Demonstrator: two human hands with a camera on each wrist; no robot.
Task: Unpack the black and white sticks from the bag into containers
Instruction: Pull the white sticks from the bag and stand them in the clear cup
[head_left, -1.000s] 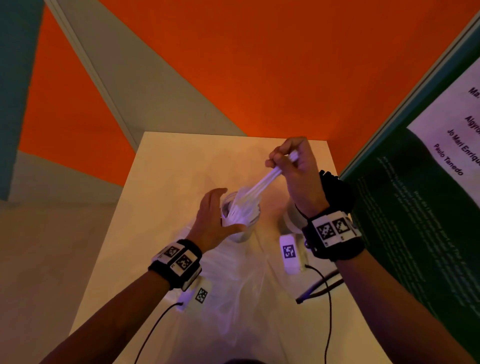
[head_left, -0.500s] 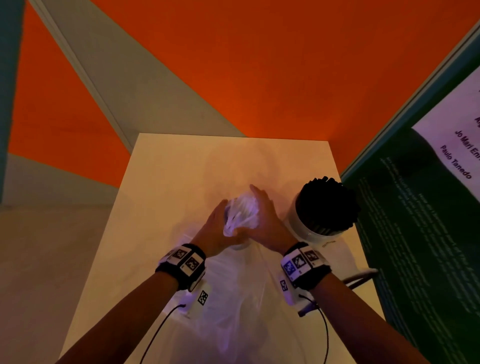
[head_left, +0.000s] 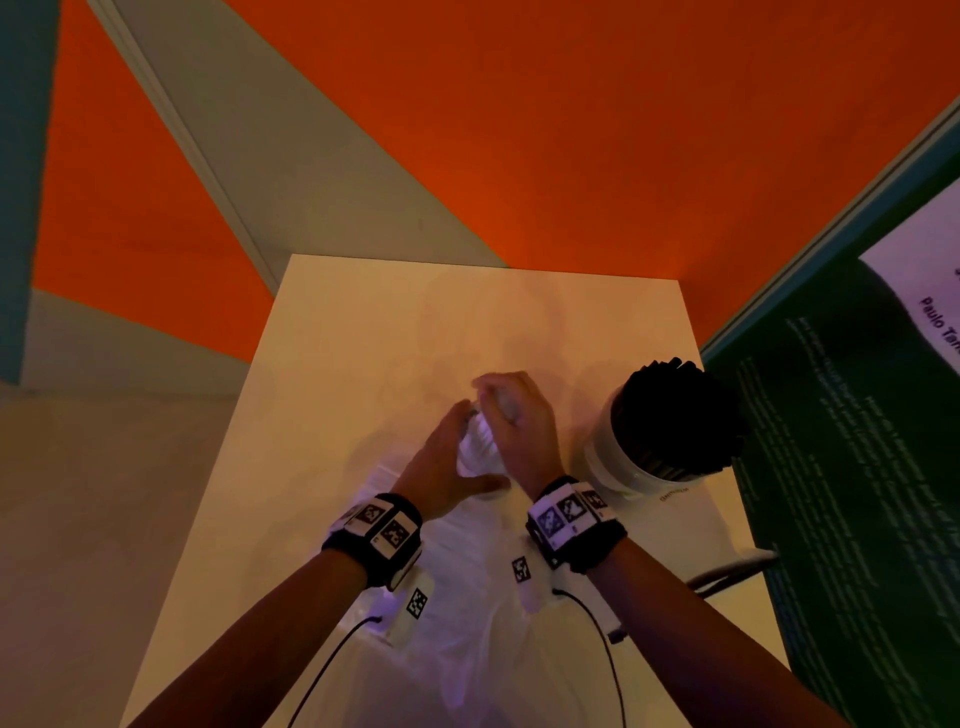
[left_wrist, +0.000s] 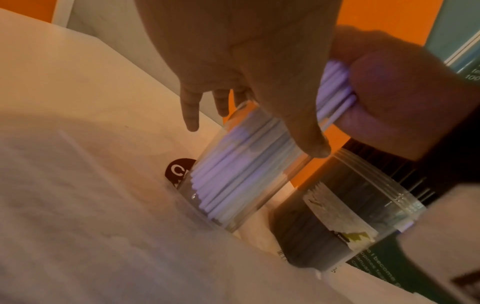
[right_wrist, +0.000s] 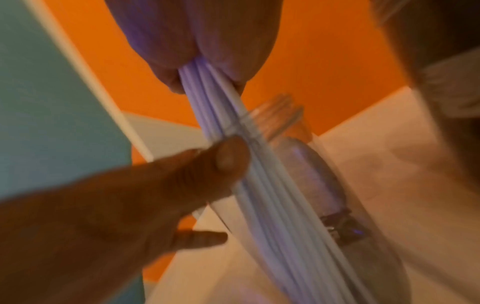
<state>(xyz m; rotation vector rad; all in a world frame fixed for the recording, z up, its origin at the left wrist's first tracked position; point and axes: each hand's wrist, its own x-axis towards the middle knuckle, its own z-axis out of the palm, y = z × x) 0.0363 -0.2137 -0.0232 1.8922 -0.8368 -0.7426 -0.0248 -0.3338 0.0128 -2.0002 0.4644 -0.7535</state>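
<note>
A clear jar (left_wrist: 241, 170) of white sticks (left_wrist: 221, 181) stands mid-table, at the edge of the plastic bag (head_left: 467, 597). My left hand (head_left: 460, 441) cups the jar from the left, thumb (right_wrist: 228, 158) on its near wall and fingers (left_wrist: 191, 113) behind it. Directly above the jar, my right hand (head_left: 493, 402) pinches the upper ends of the white sticks (right_wrist: 207, 92), which run down into the jar (right_wrist: 311, 185). To the right stands a second container (head_left: 623, 467) packed with black sticks (head_left: 675, 415).
The translucent bag lies crumpled on the near part of the pale table (head_left: 389, 338). A dark green poster board (head_left: 857, 467) stands close on the right of the black-stick container. Cables (head_left: 727, 571) trail from both wrists. Orange walls rise behind the table.
My right hand, which held white sticks high above the jar, has come down onto it and now grips their tops. My left hand has stayed on the jar.
</note>
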